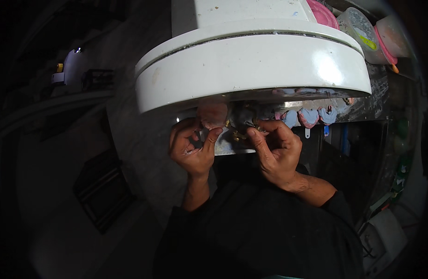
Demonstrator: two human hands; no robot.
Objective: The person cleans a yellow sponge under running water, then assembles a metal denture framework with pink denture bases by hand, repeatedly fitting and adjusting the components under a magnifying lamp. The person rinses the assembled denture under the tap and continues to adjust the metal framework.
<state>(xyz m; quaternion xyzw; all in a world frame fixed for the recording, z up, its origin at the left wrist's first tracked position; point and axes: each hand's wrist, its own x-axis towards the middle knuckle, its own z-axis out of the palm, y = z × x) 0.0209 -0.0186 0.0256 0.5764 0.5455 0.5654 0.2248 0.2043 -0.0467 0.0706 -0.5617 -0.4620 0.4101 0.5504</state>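
Note:
My left hand (191, 148) pinches a rounded pinkish plaster-like piece (212, 114) between thumb and fingers, under the front edge of a white curved housing (251, 65). Close beside it, my right hand (280, 151) is closed on a small brass hinged frame with a dark coil spring, which looks like a dental articulator (241, 135). The pink piece and the brass frame are almost side by side; whether they touch I cannot tell. Shadow under the housing hides part of both. A pale worktop edge (225, 148) shows below them.
Several pink and pale blue dental impressions (309, 117) lie in a row on the counter to the right. A clear tub (360, 32), a pink bowl (323, 14) and another pale container (391, 37) stand at the far right. The white housing overhangs both hands.

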